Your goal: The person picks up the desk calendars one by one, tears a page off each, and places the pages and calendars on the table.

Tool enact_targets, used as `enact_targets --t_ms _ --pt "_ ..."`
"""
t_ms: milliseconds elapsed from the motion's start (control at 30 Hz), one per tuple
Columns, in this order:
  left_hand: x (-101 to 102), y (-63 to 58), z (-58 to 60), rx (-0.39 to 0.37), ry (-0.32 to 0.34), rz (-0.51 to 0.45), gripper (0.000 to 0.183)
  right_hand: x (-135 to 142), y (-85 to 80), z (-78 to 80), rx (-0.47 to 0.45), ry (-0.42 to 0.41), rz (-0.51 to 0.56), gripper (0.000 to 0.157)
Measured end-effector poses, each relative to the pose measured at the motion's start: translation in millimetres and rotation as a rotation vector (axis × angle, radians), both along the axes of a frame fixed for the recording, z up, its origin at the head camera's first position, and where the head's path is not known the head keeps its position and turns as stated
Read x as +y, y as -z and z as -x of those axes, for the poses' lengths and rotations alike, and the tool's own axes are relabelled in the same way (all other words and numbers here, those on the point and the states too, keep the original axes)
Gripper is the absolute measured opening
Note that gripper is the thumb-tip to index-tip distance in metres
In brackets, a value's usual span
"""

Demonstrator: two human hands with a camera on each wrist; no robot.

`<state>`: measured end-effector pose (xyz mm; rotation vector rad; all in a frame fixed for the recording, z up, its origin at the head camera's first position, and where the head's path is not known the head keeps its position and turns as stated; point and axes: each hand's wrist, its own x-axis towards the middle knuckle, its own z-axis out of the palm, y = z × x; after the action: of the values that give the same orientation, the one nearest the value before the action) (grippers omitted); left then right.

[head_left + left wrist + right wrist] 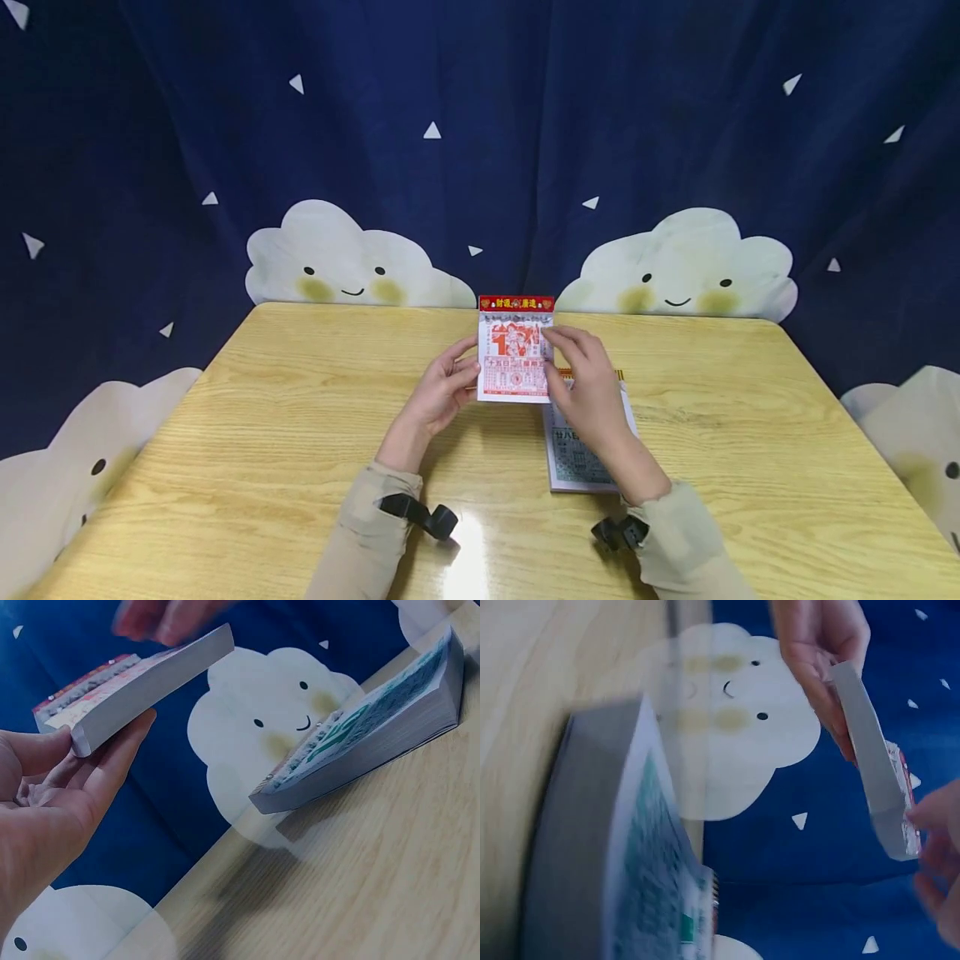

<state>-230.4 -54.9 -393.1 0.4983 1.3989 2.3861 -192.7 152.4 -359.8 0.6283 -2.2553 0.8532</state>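
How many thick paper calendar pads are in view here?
2: the red-printed paper calendar pad in the left hand, and the green-printed paper calendar pad on the light wooden table, partly hidden behind the right hand.

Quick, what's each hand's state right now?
Left hand: closed, holding the red-topped calendar.
Right hand: open, at its right edge; contact cannot be told.

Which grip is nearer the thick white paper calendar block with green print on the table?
Right. The right grip is above the green-printed calendar block, overlapping it in the head view; the left grip is farther left, holding the white, red-printed paper calendar block.
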Motion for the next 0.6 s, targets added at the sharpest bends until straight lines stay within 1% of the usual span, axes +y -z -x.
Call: enact_targets --t_ms 33,100,167,267,333,467,600 --pt "0.2 -0.3 0.0 0.001 0.001 0.001 0.05 -0.8 -1.0 -1.0 0.077 -0.025 -0.068 0.036" --pt "0.4 -0.6 0.1 0.007 0.005 0.002 0.05 -2.0 -2.5 -3.2 0.163 -0.101 -0.175 0.031" --pt "0.7 -0.9 -0.1 0.008 0.007 -0.001 0.05 -2.6 -2.8 -4.6 0.186 -0.164 -0.257 0.03" --pt "0.9 -0.9 -0.3 0.008 0.007 -0.007 0.049 -2.9 -2.8 -6.3 0.172 -0.19 -0.337 0.029" --pt "0.8 -1.1 -0.8 0.001 0.005 -0.01 0.049 -3.2 -2.7 -7.0 0.16 -0.185 -0.364 0.025" --pt "0.3 -1.3 -1.4 -0.014 0.0 -0.01 0.05 -4.3 -3.6 -8.5 0.15 -0.168 -0.381 0.016" --pt "1.6 -0.9 -1.6 -0.02 -0.004 -0.016 0.05 -5.9 -4.9 -8.7 0.165 -0.135 -0.356 0.009"
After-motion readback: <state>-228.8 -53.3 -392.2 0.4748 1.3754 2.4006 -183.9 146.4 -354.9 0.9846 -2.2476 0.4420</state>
